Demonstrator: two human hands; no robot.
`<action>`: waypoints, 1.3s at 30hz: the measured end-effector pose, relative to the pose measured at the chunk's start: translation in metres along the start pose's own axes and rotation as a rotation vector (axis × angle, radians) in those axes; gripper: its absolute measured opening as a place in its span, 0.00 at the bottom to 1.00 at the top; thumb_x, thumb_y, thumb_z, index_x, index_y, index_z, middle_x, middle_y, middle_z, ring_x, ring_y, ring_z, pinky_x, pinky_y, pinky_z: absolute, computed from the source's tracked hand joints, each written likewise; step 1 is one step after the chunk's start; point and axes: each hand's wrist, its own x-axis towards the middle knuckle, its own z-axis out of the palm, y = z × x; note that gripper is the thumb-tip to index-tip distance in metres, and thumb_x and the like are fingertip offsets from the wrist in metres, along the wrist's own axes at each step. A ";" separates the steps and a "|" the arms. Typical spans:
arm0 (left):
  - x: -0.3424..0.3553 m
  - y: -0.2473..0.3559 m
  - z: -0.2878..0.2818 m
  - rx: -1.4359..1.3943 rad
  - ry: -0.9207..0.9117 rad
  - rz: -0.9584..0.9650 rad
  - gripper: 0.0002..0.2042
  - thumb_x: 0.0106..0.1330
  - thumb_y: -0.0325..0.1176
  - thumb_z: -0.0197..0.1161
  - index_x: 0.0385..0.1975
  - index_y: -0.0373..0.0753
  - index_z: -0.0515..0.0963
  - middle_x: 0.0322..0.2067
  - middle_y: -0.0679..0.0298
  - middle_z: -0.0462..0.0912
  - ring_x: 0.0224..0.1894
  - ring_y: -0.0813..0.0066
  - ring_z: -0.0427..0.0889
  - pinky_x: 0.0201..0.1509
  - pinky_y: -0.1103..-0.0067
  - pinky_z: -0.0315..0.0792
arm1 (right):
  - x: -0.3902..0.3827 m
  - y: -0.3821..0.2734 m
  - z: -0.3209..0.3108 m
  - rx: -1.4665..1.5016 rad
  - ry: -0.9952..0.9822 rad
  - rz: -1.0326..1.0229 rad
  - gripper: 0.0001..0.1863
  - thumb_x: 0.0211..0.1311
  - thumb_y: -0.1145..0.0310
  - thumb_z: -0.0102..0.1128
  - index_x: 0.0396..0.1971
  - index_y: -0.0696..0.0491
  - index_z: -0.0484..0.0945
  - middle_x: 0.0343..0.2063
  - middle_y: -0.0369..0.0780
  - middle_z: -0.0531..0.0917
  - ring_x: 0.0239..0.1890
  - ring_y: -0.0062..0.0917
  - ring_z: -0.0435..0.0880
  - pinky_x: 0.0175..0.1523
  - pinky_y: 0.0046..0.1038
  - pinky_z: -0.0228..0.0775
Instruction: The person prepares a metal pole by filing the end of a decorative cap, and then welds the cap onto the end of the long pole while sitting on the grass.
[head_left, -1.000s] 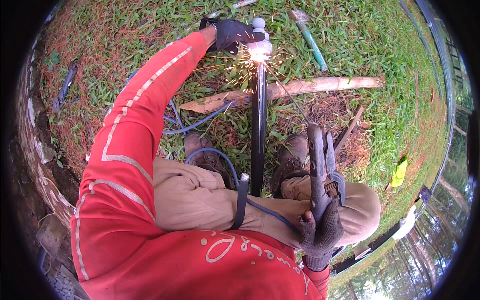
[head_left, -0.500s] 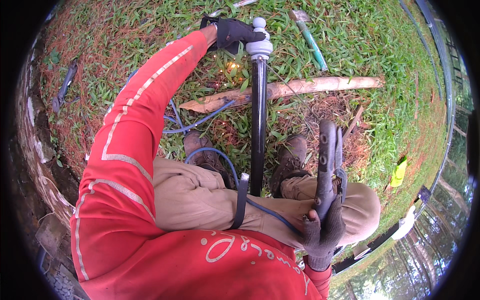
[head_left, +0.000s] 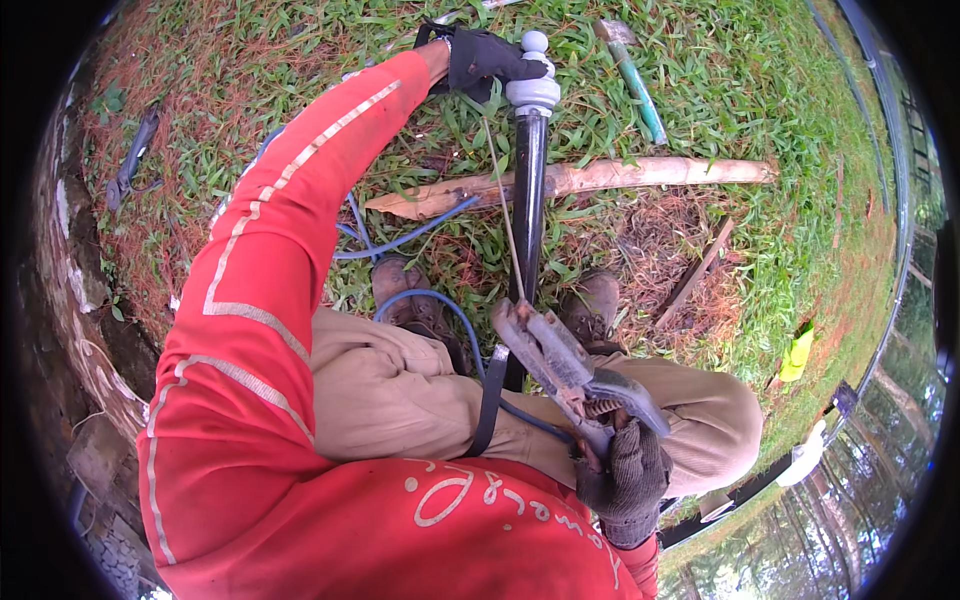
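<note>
At the top of a black metal post (head_left: 530, 190), my gloved left hand (head_left: 486, 64) grips the grey knobbed finial (head_left: 533, 90), its fingers against the far-left side. The post stands upright between my knees, its lower end hidden behind the tool. My right hand (head_left: 630, 480), in a dark knitted glove, is closed round a welding electrode holder (head_left: 560, 355) with a spring showing near its lever. From the holder's jaws a thin welding rod (head_left: 505, 210) runs up beside the post, its tip close to the finial's left underside. I cannot tell whether the tip touches.
A pointed wooden stake (head_left: 650, 175) lies across the grass behind the post. Beyond it rests a hammer (head_left: 632, 85) with a green handle. Blue cable (head_left: 410, 240) loops by my boots (head_left: 590, 305). A dark tool (head_left: 135, 160) lies far left; a yellow-green object (head_left: 797, 352) lies right.
The electrode holder has swung left and tipped over, bringing the rod from the post's right to its left. Orange sparks near the finial are gone. My left hand keeps its grip.
</note>
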 end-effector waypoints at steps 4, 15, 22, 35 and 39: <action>-0.016 0.020 0.012 0.014 0.010 0.082 0.36 0.66 0.66 0.74 0.63 0.43 0.85 0.47 0.65 0.89 0.46 0.77 0.81 0.46 0.73 0.77 | -0.014 0.001 -0.003 -0.066 0.033 0.078 0.40 0.60 0.66 0.76 0.69 0.69 0.73 0.51 0.59 0.88 0.48 0.51 0.92 0.53 0.43 0.83; -0.014 0.025 0.007 0.174 0.047 0.048 0.35 0.66 0.68 0.72 0.57 0.41 0.89 0.44 0.63 0.89 0.41 0.77 0.81 0.40 0.76 0.76 | -0.013 0.006 -0.002 0.171 0.132 0.348 0.36 0.67 0.65 0.74 0.66 0.75 0.73 0.41 0.55 0.88 0.41 0.41 0.92 0.49 0.36 0.83; 0.007 0.003 0.002 0.145 0.050 0.110 0.36 0.67 0.70 0.70 0.56 0.40 0.89 0.42 0.62 0.89 0.40 0.76 0.81 0.41 0.74 0.76 | -0.010 0.010 0.002 0.148 0.169 0.276 0.35 0.68 0.68 0.73 0.68 0.74 0.72 0.32 0.47 0.88 0.34 0.28 0.89 0.45 0.31 0.81; -0.009 0.018 0.004 0.176 0.057 0.073 0.34 0.66 0.68 0.72 0.55 0.42 0.90 0.40 0.64 0.88 0.38 0.76 0.80 0.37 0.73 0.77 | -0.010 0.007 -0.002 0.221 0.094 0.366 0.37 0.66 0.64 0.73 0.68 0.73 0.72 0.54 0.60 0.88 0.49 0.53 0.93 0.54 0.40 0.85; -0.017 0.028 0.007 0.194 0.059 0.071 0.34 0.66 0.68 0.72 0.57 0.43 0.89 0.41 0.64 0.88 0.36 0.76 0.79 0.35 0.74 0.77 | -0.008 0.006 -0.003 0.176 0.095 0.348 0.38 0.66 0.64 0.73 0.68 0.73 0.72 0.54 0.60 0.88 0.49 0.54 0.93 0.54 0.40 0.85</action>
